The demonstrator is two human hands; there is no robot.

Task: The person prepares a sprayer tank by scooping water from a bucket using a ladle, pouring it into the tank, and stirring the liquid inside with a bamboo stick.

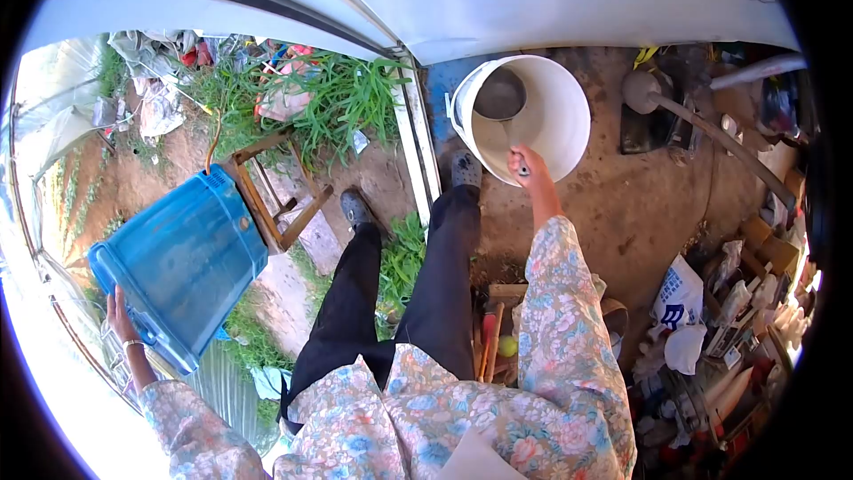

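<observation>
My right hand is closed round the handle end of a metal ladle at the near rim of a white bucket. The ladle's round grey bowl is inside the bucket, near its far left wall. What lies in the ladle cannot be made out. At far left, my left hand rests with fingers stretched out against the outer edge of a blue plastic tub; its thumb is hidden. A wooden stool is right beside the tub.
A door sill runs between the grassy ground and the brown floor, with one shoe on the left and another beside the bucket. A long-handled tool lies at right. Boxes and bags are piled at lower right.
</observation>
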